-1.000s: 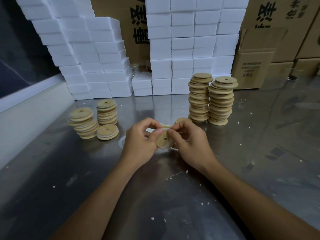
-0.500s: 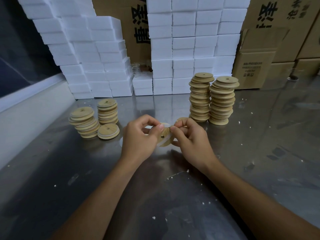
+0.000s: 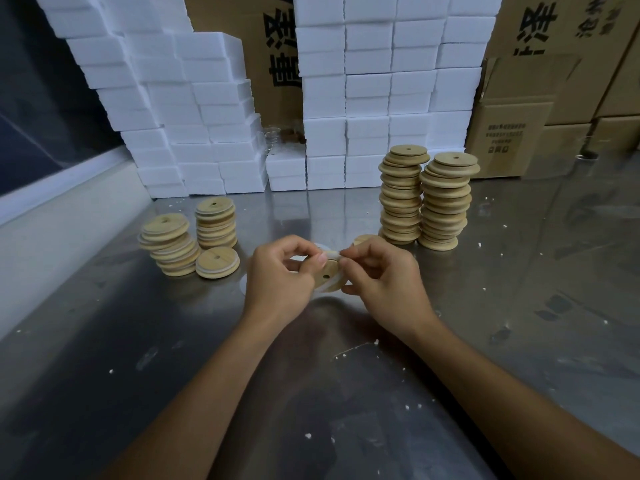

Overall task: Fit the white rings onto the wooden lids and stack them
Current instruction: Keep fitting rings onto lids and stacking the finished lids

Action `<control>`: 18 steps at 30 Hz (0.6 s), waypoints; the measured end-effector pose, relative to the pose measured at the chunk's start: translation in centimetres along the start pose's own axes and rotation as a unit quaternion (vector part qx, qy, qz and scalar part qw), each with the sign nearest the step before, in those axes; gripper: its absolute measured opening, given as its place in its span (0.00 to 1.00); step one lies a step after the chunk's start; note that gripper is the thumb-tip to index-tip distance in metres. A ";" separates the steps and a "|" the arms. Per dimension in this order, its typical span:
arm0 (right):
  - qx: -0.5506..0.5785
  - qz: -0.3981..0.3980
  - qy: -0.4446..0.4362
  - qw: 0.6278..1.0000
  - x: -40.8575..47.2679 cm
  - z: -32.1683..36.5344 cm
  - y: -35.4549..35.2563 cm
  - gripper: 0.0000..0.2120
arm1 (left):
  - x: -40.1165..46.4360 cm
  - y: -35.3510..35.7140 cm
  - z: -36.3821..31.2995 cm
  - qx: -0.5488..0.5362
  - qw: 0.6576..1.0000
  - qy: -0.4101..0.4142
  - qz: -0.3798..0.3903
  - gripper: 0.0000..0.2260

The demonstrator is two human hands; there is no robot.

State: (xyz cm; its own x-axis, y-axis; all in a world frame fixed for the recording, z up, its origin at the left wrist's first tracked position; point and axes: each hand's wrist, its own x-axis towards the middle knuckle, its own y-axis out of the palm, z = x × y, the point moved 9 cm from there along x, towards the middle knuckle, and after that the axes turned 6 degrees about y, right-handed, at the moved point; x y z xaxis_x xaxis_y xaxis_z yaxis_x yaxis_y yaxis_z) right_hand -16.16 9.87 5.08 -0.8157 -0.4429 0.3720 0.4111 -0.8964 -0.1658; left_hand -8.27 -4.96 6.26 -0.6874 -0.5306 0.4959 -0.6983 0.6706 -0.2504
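Observation:
A round wooden lid (image 3: 329,275) with a centre hole is held on edge between my two hands above the steel table (image 3: 519,306). A white ring (image 3: 331,253) runs round its rim. My left hand (image 3: 280,271) grips the lid's left side and its thumb pinches the ring at the top. My right hand (image 3: 381,275) pinches the ring and the lid from the right. Two tall stacks of bare lids (image 3: 427,199) stand behind my right hand. Two short stacks of ringed lids (image 3: 188,237) and a single ringed lid (image 3: 217,262) stand at the left.
Loose white rings (image 3: 244,283) lie on the table under my left hand, partly hidden. Another lid (image 3: 362,239) peeks out behind my right hand. White foam blocks (image 3: 367,98) and cardboard boxes (image 3: 512,133) line the back. A pale ledge (image 3: 52,220) borders the left side.
The lid has turned in my fingers and both thumbs have worked the white ring further round its rim. The hands stay at the same spot over the table.

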 end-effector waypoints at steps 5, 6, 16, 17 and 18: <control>-0.009 -0.008 0.014 1.000 0.1 -0.5 -0.1 0.10 | 0.0 0.0 0.6 -0.029 0.999 -0.038 0.011 0.05; -0.012 -0.005 0.021 1.000 0.2 -0.6 0.0 0.09 | 0.0 0.1 0.7 -0.032 0.998 -0.043 0.018 0.05; -0.032 0.017 0.061 0.997 0.5 -1.5 0.3 0.04 | 0.4 -0.1 1.1 -0.028 0.996 -0.048 0.063 0.09; -0.030 0.018 0.064 0.997 0.6 -1.6 0.3 0.04 | 0.4 -0.1 1.1 -0.024 0.997 -0.045 0.065 0.08; -0.028 0.019 0.067 0.997 0.6 -1.7 0.3 0.04 | 0.5 -0.1 1.1 -0.020 0.997 -0.042 0.066 0.08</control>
State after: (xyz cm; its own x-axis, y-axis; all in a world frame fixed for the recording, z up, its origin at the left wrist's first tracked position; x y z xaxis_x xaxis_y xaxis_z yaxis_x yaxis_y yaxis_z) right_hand -17.23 9.29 3.74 -0.8481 -0.4724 0.2400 0.4229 -0.8764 -0.2303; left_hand -8.73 -5.84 5.60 -0.7883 -0.4760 0.3898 -0.5928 0.7572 -0.2743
